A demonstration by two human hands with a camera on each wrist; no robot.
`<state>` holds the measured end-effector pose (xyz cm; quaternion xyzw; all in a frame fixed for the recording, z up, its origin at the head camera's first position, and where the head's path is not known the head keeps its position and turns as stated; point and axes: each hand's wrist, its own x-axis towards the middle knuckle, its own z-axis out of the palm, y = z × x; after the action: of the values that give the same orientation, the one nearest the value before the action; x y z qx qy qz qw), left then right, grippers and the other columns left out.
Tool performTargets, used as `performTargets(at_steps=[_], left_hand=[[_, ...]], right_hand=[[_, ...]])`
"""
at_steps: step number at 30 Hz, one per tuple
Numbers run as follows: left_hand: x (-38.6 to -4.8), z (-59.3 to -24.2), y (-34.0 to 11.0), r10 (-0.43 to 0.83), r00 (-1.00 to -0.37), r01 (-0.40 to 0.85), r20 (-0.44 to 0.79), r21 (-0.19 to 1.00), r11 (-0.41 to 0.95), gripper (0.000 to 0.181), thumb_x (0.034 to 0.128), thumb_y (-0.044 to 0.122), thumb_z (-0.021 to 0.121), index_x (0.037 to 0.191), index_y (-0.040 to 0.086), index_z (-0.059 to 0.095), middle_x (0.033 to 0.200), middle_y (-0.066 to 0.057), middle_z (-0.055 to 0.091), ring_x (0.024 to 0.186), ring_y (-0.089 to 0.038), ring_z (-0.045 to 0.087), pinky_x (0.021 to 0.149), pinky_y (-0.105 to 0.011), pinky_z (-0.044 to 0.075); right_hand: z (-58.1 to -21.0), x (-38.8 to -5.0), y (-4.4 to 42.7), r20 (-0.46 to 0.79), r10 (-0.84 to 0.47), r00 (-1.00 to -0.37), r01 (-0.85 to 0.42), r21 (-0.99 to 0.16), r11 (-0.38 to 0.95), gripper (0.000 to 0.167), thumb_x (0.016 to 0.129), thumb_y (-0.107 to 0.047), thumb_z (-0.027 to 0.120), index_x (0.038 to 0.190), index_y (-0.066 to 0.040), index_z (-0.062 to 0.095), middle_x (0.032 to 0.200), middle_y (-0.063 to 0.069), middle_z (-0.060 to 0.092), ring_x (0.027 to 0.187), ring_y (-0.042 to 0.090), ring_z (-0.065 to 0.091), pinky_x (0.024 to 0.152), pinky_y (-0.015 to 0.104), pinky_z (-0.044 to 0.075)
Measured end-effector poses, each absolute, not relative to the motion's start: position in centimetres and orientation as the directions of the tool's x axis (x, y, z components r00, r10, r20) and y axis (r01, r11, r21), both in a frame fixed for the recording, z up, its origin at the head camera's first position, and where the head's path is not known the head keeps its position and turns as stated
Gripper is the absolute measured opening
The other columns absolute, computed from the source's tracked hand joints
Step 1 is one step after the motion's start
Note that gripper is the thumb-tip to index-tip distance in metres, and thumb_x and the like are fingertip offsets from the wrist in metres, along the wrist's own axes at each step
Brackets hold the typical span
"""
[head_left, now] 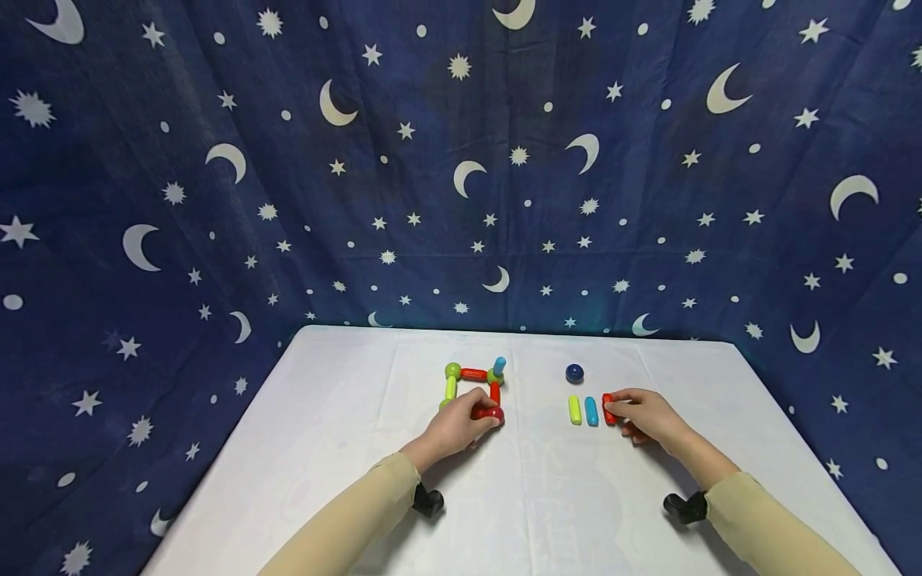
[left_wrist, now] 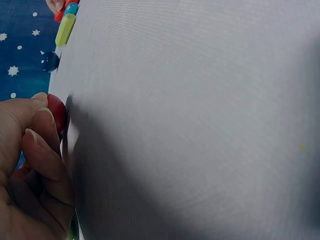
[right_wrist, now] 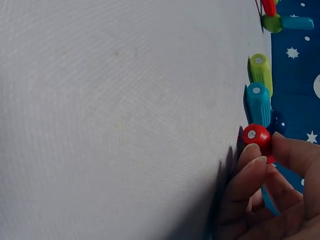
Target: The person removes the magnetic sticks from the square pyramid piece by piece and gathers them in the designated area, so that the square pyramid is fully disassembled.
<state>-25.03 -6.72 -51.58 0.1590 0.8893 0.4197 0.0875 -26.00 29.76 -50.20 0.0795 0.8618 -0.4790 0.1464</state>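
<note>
My left hand point(head_left: 452, 426) pinches a red ball point(left_wrist: 56, 113) at the near right corner of a four-sided figure of magnetic rods and balls. Along its far side runs a red rod point(head_left: 474, 374) between two green balls, and a blue rod point(head_left: 500, 366) stands up from the far right one. A yellow-green rod point(head_left: 450, 388) forms the left side; another red rod point(head_left: 495, 391) forms the right. My fingers hide much of the near side. With thumb and fingers, my right hand point(head_left: 651, 418) pinches a loose red rod point(right_wrist: 258, 136) at the right end of a row.
Beside that red rod lie a loose blue rod point(head_left: 591, 411) and a yellow-green rod point(head_left: 575, 410). A navy ball point(head_left: 574, 373) sits behind the row. The white table point(head_left: 346, 448) meets a dark blue star-and-moon cloth point(head_left: 403, 264) at its back.
</note>
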Motion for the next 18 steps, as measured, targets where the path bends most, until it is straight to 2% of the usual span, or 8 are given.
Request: performTargets(at_steps=[5, 18], left_hand=[[-25.02, -51.59, -6.70, 0.355, -0.935, 0.210, -0.022, 0.771, 0.602, 0.022, 0.0964, 0.027, 0.075, 0.114, 0.021, 0.063, 0.098, 0.005, 0.064, 0.053, -0.015, 0.059, 0.054, -0.030, 0.053], [-24.97, -51.54, -6.69, 0.354, -0.935, 0.210, -0.022, 0.769, 0.603, 0.022, 0.0967, 0.027, 0.074, 0.115, 0.021, 0.063, 0.099, 0.004, 0.064, 0.053, -0.015, 0.060, 0.054, -0.030, 0.053]], right_hand=[[-50.34, -25.97, 29.90, -0.306, -0.004, -0.952, 0.257, -0.807, 0.532, 0.047, 0.098, -0.025, 0.069, 0.133, 0.005, 0.057, 0.077, 0.006, 0.062, 0.061, 0.017, 0.057, 0.054, 0.032, 0.051], [-50.76, -25.68, 29.69, -0.257, -0.003, -0.966, 0.212, -0.803, 0.557, 0.050, 0.098, -0.029, 0.069, 0.134, 0.003, 0.056, 0.079, 0.007, 0.060, 0.062, 0.019, 0.056, 0.054, 0.033, 0.050]])
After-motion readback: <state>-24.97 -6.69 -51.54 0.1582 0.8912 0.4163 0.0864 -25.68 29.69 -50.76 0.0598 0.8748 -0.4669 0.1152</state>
